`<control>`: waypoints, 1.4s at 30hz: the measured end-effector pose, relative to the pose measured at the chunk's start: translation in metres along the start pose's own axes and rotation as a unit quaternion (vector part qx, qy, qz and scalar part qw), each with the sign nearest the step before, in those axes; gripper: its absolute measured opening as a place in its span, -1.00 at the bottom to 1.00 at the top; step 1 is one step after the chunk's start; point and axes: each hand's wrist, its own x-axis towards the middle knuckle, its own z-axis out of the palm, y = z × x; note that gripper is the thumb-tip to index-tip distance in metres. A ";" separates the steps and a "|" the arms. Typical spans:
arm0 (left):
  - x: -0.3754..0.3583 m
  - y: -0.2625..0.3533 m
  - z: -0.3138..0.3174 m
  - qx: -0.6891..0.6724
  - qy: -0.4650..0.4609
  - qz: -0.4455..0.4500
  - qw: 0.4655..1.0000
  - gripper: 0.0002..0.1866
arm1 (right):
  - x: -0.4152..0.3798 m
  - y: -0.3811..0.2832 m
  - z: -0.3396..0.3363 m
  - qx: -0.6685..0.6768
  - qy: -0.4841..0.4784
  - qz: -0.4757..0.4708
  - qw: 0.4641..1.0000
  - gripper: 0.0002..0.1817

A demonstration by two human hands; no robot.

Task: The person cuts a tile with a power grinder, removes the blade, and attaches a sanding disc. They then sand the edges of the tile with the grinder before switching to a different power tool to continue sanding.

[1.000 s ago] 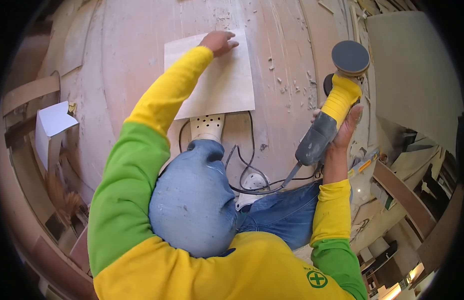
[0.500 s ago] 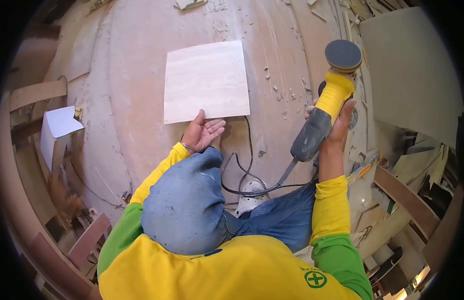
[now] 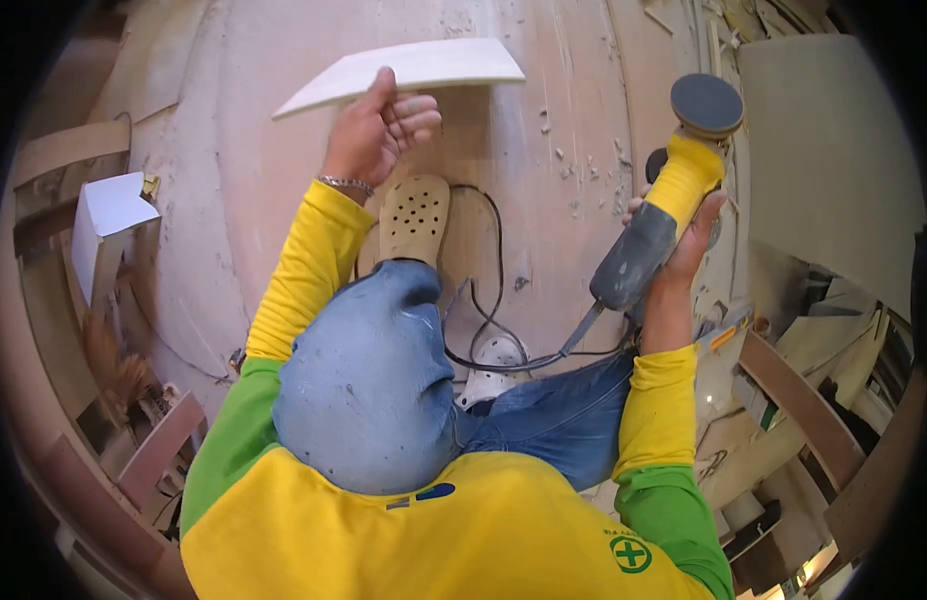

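Note:
My left hand [image 3: 378, 128] grips the near edge of a pale, thin square board [image 3: 433, 64], thumb on the upper face and fingers below. The board is raised off the floor and tilted, so its face looks strongly foreshortened. On the other side, my right hand [image 3: 695, 238] is wrapped round the body of a yellow and dark grey angle grinder [image 3: 628, 262]. Its round dark sanding disc [image 3: 706, 104] points up and away from me, apart from the board. A black power cord [image 3: 498, 230] runs from the grinder's lower end and loops near my feet.
Wood chips [image 3: 563, 160] litter the dusty plywood floor [image 3: 523, 200]. A large grey sheet [image 3: 823, 150] stands at the right, with offcuts below it. At the left is a wooden frame [image 3: 73, 150] with a white folded sheet [image 3: 115, 205]. My shoe [image 3: 414, 215] is under the board's near side.
My left hand has lifted the board, moved it away from me and tilted it, uncovering my shoe. The grinder has shifted slightly right, still in my right hand.

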 end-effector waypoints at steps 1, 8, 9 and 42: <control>0.002 0.003 0.001 0.006 -0.002 0.010 1.000 -0.50 | 0.002 0.000 -0.003 0.009 -0.019 0.008 1.000 -0.10; 0.005 0.012 0.005 0.018 -0.014 0.034 0.999 -0.49 | 0.000 -0.001 -0.002 0.024 -0.008 -0.013 1.000 -0.12; 0.005 0.012 0.005 0.020 -0.011 0.032 0.999 -0.49 | 0.000 -0.002 0.000 0.025 -0.007 -0.013 1.000 -0.12; -0.004 -0.140 -0.072 -0.041 0.099 -0.282 0.953 -0.59 | 0.016 0.008 0.017 0.021 0.052 0.022 0.998 -0.17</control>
